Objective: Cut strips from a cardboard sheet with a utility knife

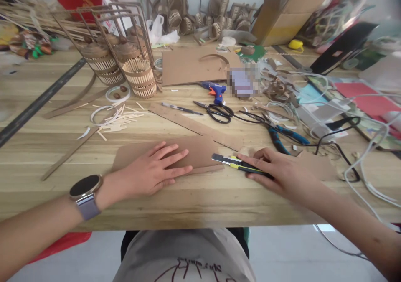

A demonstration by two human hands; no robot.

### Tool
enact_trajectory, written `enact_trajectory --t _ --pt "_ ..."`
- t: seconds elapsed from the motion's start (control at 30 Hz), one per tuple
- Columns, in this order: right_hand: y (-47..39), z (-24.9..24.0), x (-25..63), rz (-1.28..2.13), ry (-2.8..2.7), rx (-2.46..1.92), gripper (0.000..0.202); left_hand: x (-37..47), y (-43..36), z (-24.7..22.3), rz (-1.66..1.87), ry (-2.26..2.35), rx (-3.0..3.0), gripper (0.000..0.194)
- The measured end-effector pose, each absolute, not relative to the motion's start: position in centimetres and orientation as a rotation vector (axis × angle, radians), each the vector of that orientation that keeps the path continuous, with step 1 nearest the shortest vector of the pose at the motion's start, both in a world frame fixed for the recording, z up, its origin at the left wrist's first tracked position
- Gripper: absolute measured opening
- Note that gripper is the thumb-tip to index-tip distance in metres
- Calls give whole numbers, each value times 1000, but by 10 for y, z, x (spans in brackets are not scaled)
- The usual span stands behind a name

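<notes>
I have my left hand (161, 167) spread on the cardboard (200, 148) on the desk (175, 209); apart, my right hand (275, 171) grips the utility knife (239, 163). One near-edge strip (208, 170) looks cut; the rest seems whole.

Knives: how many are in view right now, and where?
1: the knife in the right hand, its tip toward the cardboard under the left hand. Others may be hidden from view.

L wrist (105, 192) has rnd watch (87, 195) (blk face (84, 185), mauve strap (89, 208)) & grey top (188, 244) has dark print (215, 267).
</notes>
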State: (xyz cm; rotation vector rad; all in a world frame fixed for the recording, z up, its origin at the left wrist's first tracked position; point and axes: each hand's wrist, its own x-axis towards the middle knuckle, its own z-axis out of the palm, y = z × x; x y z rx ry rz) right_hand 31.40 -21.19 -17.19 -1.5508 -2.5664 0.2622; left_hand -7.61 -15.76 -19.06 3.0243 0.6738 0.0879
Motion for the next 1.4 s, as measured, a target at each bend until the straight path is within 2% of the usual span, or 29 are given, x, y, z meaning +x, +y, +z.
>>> enact_trajectory --t 0.47,1.4 --pt "-208 -175 306 81 -2627 -1415 45 -74 -162 -189 -9 845 2985 53" --pt "-200 -176 295 88 -2568 -1463 44 -60 -205 -180 78 1310 2918 48"
